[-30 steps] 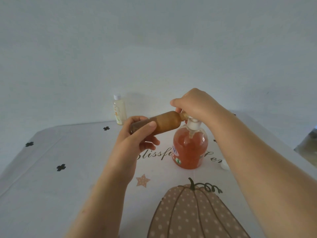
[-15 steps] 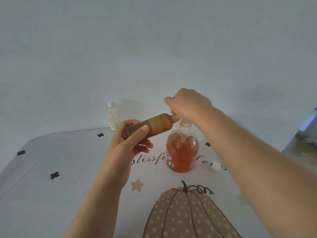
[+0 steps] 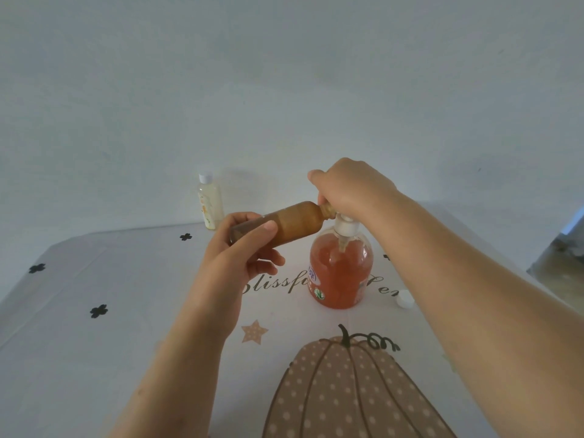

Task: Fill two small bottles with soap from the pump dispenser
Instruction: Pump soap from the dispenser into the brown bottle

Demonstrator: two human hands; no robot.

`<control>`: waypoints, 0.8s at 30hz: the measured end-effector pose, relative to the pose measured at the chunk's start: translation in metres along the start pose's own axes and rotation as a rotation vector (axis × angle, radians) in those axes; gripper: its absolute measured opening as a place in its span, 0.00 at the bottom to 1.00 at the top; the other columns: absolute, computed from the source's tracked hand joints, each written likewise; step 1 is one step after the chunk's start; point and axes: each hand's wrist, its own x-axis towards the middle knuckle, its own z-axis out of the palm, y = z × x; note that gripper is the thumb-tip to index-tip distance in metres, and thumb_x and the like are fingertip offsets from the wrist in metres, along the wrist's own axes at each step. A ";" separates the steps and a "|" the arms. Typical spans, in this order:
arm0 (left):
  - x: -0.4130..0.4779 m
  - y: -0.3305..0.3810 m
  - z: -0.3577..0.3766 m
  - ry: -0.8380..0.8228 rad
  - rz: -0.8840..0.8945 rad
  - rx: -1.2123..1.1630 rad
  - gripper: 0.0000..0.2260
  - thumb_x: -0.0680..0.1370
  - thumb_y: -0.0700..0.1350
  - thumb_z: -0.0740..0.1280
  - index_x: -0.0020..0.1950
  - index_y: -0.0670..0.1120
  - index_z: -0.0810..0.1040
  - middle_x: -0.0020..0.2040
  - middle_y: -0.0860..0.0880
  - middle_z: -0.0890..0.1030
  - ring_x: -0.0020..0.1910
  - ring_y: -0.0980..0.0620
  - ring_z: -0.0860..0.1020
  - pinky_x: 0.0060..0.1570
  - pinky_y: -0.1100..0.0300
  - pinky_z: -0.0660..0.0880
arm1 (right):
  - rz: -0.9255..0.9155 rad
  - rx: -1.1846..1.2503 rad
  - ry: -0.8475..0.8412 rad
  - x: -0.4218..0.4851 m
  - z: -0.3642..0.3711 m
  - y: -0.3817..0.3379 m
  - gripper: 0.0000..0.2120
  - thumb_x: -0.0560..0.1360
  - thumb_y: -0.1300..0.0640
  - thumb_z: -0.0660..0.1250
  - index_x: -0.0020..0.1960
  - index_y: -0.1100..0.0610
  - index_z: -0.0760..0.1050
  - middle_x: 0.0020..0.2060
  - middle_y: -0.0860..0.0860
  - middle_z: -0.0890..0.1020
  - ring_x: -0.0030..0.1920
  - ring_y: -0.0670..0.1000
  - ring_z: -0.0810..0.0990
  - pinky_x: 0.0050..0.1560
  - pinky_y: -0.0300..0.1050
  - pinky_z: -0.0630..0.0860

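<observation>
Amber bottle (image 3: 290, 223): gripped in our left hand (image 3: 234, 263), filling.
Right hand (image 3: 347, 188): curled over pump dispenser (image 3: 341, 273), probably pressing.
Next: we hold alignment.

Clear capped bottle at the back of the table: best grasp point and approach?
Likely the clear bottle by its straight body, below the white cap, fingers coming from the front. It stands upright and slim, close to the wall; its front is unobstructed.

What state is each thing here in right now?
Brown bottle: uncapped, tilted nearly sideways, neck at the pump head, held by left hand.
Pump dispenser: upright, mostly full of orange soap, right hand curled over its head.
Clear bottle: upright, capped.
White cap: loose on the tablecloth.
</observation>
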 end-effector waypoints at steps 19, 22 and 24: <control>-0.005 0.004 0.003 -0.008 0.026 -0.008 0.13 0.70 0.48 0.72 0.51 0.46 0.76 0.42 0.45 0.82 0.34 0.46 0.79 0.36 0.55 0.75 | -0.066 -0.091 0.053 -0.004 -0.013 -0.007 0.20 0.82 0.47 0.56 0.50 0.56 0.83 0.40 0.52 0.84 0.40 0.53 0.81 0.38 0.44 0.70; -0.004 0.004 0.003 -0.010 0.015 -0.005 0.13 0.69 0.48 0.72 0.51 0.46 0.76 0.42 0.45 0.81 0.34 0.45 0.79 0.36 0.55 0.76 | -0.029 -0.050 0.014 -0.003 -0.012 -0.007 0.20 0.81 0.47 0.56 0.49 0.56 0.83 0.36 0.52 0.83 0.37 0.53 0.79 0.39 0.45 0.71; -0.004 0.003 0.003 -0.014 0.004 -0.005 0.13 0.69 0.48 0.72 0.51 0.45 0.76 0.41 0.45 0.81 0.34 0.45 0.79 0.35 0.56 0.76 | -0.020 -0.017 -0.003 -0.002 -0.011 -0.005 0.21 0.81 0.47 0.56 0.49 0.57 0.83 0.36 0.52 0.84 0.37 0.53 0.79 0.42 0.46 0.72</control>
